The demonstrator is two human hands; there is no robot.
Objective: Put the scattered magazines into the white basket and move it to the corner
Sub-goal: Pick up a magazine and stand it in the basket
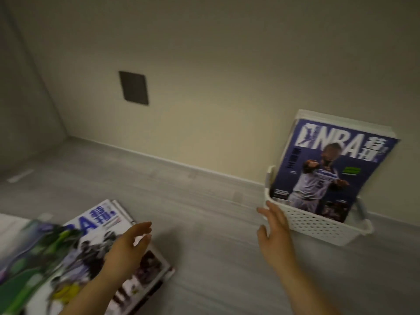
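Note:
A white perforated basket [318,226] stands on the grey floor against the wall at the right. A blue basketball magazine [329,164] stands upright in it, with more magazines behind it. My right hand [276,226] is open, its fingers spread, right beside the basket's left front corner; whether it touches is unclear. At the lower left lies a loose pile of magazines [75,253] on the floor. My left hand [129,246] hovers open over that pile, holding nothing.
The beige wall meets a side wall in a corner [66,135] at the far left. A dark plate [134,87] is set in the wall. Grey floor [204,223] stretches between pile and basket. Something white [11,226] shows at the left edge.

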